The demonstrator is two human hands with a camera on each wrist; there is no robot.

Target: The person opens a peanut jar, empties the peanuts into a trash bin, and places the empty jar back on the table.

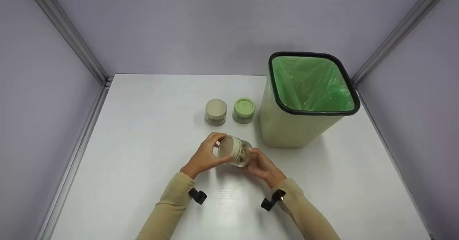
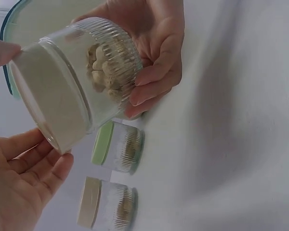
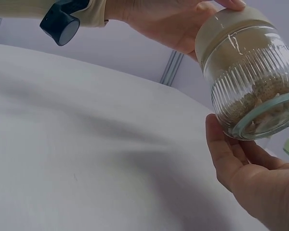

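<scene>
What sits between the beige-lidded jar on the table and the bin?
The green-lidded jar stands between the beige-lidded jar and the bin, upright, beside both without touching; the head view shows it.

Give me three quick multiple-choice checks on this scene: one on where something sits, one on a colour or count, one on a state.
1. Where does the bin stand compared with the two jars left on the table?
A. To their right
B. To their left
C. In front of them, nearer the person

2. What colour is the lid of the standing jar nearest the bin?
A. Red
B. Green
C. Black

3. How is the held jar at this moment?
A. Standing upright on the table, untouched
B. Lying inside the bin
C. Tilted, held up in both hands, lid on

Answers:
1. A: in the head view the bin is right of both jars.
2. B: its lid is light green, while the other standing jar has a beige lid.
3. C: the left hand grips the lid end and the right hand the glass base, clear of the table.
</scene>
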